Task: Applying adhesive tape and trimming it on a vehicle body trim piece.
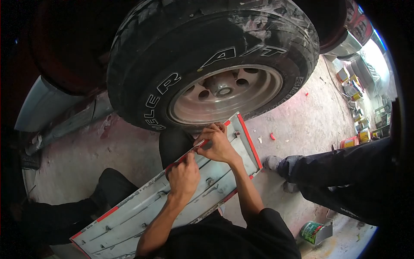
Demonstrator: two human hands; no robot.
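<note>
Head view: sitting on a dusty concrete floor (310, 116), legs spread, with a long grey trim panel (181, 196) edged in red lying across the lap, running from seven o'clock up to one o'clock. Left hand (183, 176) clenching over the panel's upper red edge near centre. Right hand (217, 144) pinching a thin strip of red tape (199, 143) at that same edge, just at one o'clock of the left hand. Looming at twelve o'clock, a large muddy tyre (215, 56) on a pale steel wheel, nearly touching the panel's far end. Lying at five o'clock, a green can (313, 232).
</note>
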